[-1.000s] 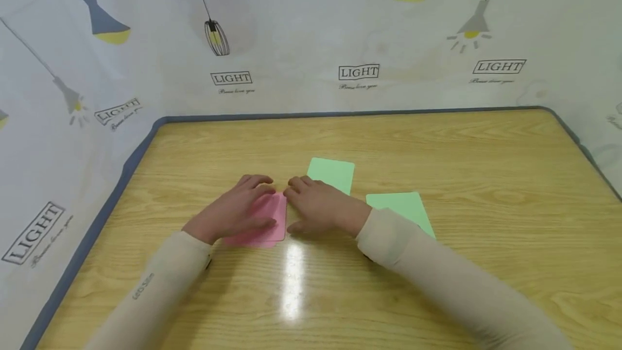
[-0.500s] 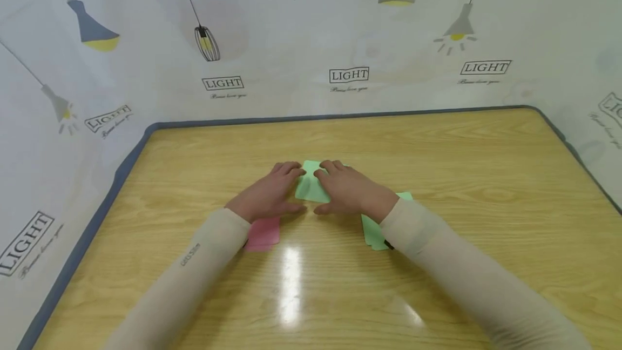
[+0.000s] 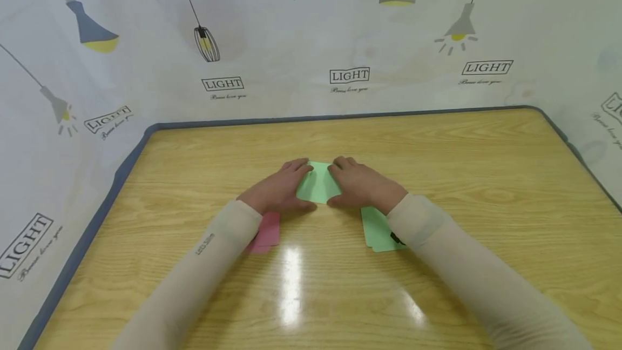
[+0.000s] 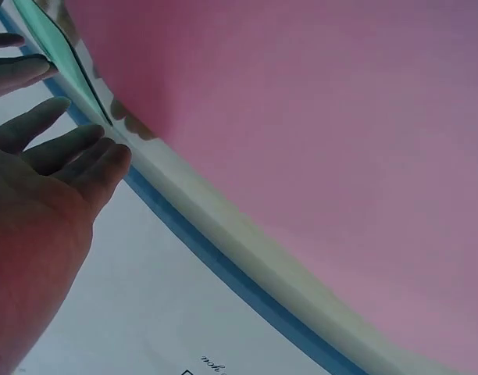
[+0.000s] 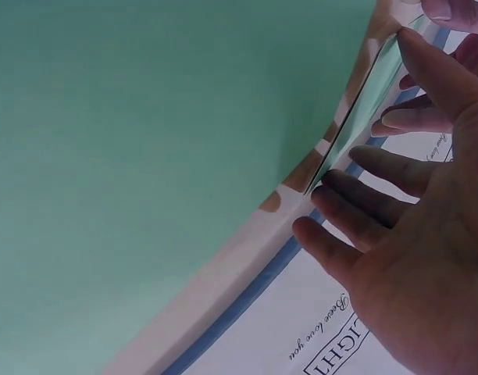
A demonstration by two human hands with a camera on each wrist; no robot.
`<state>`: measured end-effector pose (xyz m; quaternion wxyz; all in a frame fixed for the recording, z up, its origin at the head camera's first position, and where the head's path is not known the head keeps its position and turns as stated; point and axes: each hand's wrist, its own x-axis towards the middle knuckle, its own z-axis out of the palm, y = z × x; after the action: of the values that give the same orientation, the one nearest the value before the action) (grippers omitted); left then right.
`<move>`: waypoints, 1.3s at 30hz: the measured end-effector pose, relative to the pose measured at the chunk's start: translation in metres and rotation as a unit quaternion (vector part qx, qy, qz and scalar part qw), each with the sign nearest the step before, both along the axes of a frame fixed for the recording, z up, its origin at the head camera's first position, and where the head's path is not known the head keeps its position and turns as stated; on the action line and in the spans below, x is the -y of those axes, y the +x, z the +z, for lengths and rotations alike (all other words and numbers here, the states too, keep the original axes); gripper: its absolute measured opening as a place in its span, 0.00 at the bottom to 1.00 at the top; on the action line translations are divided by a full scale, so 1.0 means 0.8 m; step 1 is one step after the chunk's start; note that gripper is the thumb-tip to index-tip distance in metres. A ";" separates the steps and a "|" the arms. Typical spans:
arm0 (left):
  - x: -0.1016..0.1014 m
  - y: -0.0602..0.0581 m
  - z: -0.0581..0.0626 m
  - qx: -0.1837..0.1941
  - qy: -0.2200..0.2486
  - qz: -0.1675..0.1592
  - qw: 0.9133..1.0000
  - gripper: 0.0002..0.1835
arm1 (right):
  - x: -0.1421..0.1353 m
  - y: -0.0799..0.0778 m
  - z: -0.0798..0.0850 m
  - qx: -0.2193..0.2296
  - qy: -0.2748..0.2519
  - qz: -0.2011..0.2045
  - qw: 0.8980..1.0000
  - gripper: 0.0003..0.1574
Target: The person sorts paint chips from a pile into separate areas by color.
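A light green card [image 3: 319, 181] with rounded corners lies flat in the middle of the table, between my two hands. My left hand [image 3: 284, 185] is at its left edge, the fingers loosely bent and the thumb at the near side. My right hand [image 3: 364, 185] mirrors this at the right edge, fingertips by the card. In both wrist views the fingers look fairly straight near the thin card [image 5: 364, 109]. Beneath my left wrist lie overlapping pink cards [image 3: 267, 231], partly hidden. More overlapping green cards [image 3: 379, 231] lie under my right wrist.
The wooden table [image 3: 330, 296] has a dark blue border [image 3: 243, 121] along its back and sides. Behind it rises a white sheet [image 3: 291, 42] printed with lamps and lettering.
Both hands have left the pink cards and moved right and away from me to the middle green card. In the last half second they have moved slightly, the right hand shifting rightward.
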<state>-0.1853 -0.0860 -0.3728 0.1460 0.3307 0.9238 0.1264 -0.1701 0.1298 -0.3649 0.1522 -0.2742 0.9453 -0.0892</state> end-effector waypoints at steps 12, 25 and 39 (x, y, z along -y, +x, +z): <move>-0.008 -0.001 0.001 -0.034 -0.011 -0.026 0.999 0.38 | 0.005 -0.007 0.000 0.002 0.001 -0.016 1.000 0.54; -0.014 0.001 0.004 -0.010 -0.027 -0.028 0.999 0.38 | 0.006 -0.008 -0.005 -0.028 0.005 0.002 1.000 0.56; -0.014 0.000 -0.001 -0.007 0.020 -0.045 0.999 0.25 | 0.008 -0.001 -0.002 -0.057 0.000 0.031 0.998 0.53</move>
<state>-0.1850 -0.0749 -0.3738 0.1387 0.3760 0.9060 0.1358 -0.1711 0.1234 -0.3668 0.1005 -0.3078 0.9436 -0.0687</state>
